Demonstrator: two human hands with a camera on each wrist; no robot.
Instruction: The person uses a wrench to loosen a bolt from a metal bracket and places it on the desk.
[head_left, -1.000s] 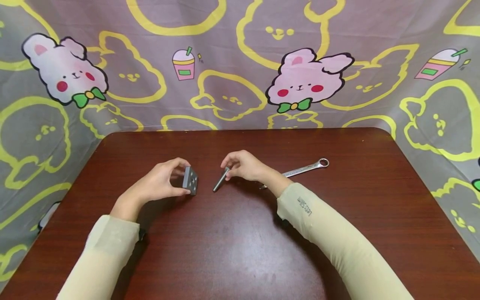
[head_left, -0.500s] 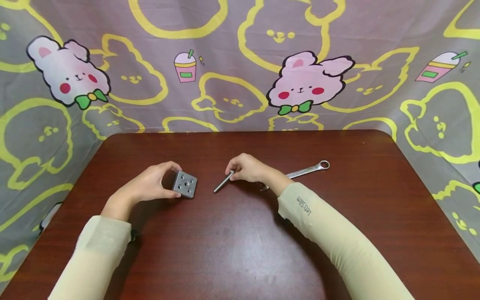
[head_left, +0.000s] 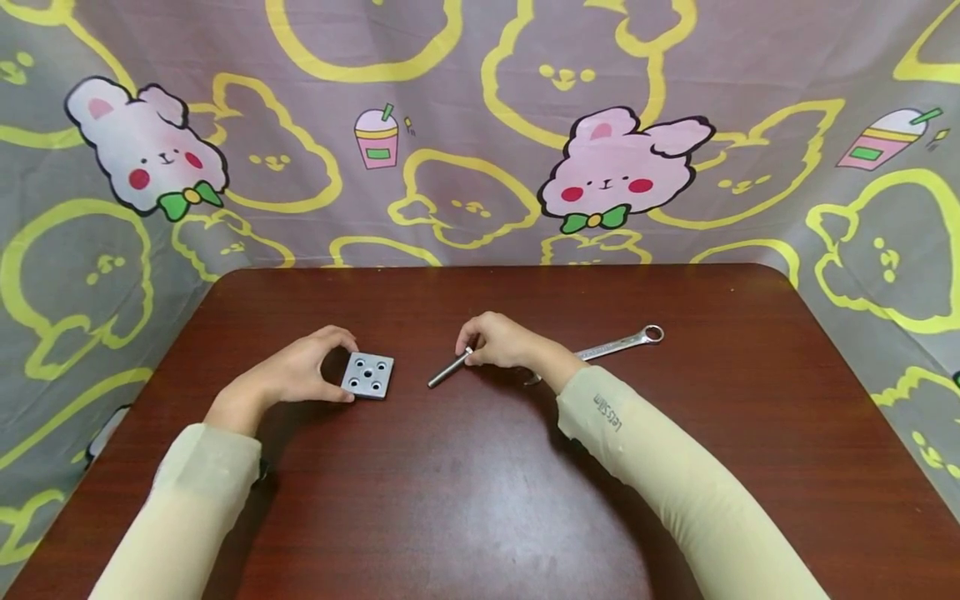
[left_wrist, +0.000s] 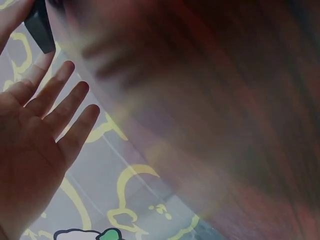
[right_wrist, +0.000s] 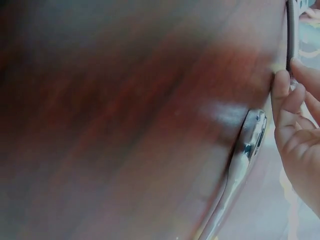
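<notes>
At the left of the table, my left hand (head_left: 296,371) pinches a square grey metal plate (head_left: 379,377) by its edges, thumb at the near side and a finger at the far side. Several round holes show in the plate's face, which is turned up to the head camera. In the left wrist view only a dark edge of the plate (left_wrist: 40,30) shows, while the other fingers stretch out free. Between finger and thumb my right hand (head_left: 501,340) holds a steel bolt (head_left: 447,371) by its head end. Its shank slants down to the left, toward the plate.
A combination wrench (head_left: 618,342) lies behind my right wrist, its ring end to the right and its open end partly hidden by the arm. The brown wooden table (head_left: 465,483) ends at a patterned cloth (head_left: 465,125) at the back and sides.
The left hand has turned the plate from nearly edge-on to face up and moved it a little left. The right hand and bolt have shifted slightly right and nearer.
</notes>
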